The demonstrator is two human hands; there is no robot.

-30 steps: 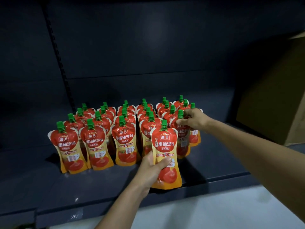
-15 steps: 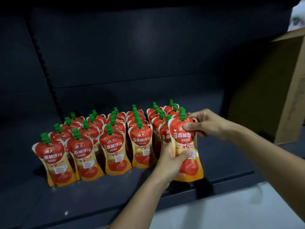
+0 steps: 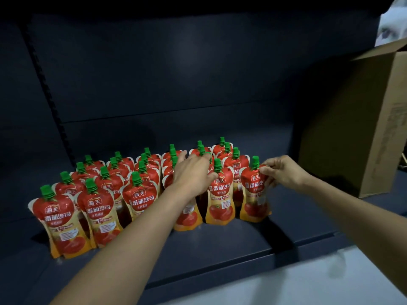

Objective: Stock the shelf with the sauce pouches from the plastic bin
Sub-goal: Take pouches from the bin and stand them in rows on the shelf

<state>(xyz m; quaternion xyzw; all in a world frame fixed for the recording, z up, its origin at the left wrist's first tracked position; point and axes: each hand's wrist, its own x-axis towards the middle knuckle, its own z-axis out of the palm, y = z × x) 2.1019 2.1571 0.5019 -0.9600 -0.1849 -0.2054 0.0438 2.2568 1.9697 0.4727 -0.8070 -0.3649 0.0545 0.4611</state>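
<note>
The newest sauce pouch (image 3: 255, 194) is standing upright at the right end of the front row on the dark shelf (image 3: 220, 245), long axis vertical, green cap up. The right hand (image 3: 284, 172) is pinching its upper right edge from the right, so it is plainly the nearer hand. The left hand (image 3: 193, 170) is lying loosely spread across the caps of neighbouring pouches (image 3: 136, 172), gripping nothing. Roughly two dozen pouches are standing in six files; back rows overlap, so the count is approximate. One cardboard box (image 3: 352, 128) is sitting to the right.
</note>
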